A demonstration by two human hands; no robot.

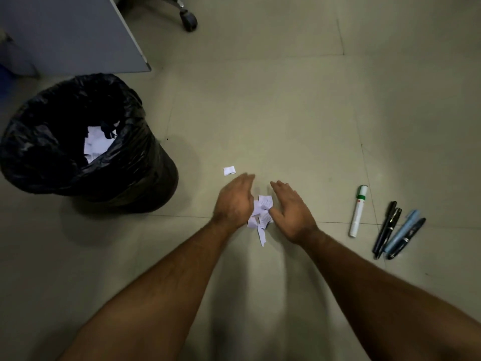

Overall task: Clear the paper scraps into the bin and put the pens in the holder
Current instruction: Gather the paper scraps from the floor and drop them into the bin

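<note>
While both hands are held spread and cupped on the tiled floor (286, 113), a pile of paper scraps (261, 213) is enclosed between the left hand (234, 201) and the right hand (292, 212), nothing being gripped. One stray scrap (229, 170) lies just beyond them. Paper is seen inside the black-lined bin (135, 157) at left. A white marker (358, 211) and four pens (398, 230) lie together at right.

Scraps (261, 214) between bin (145, 162) and pens (390, 227)
</note>
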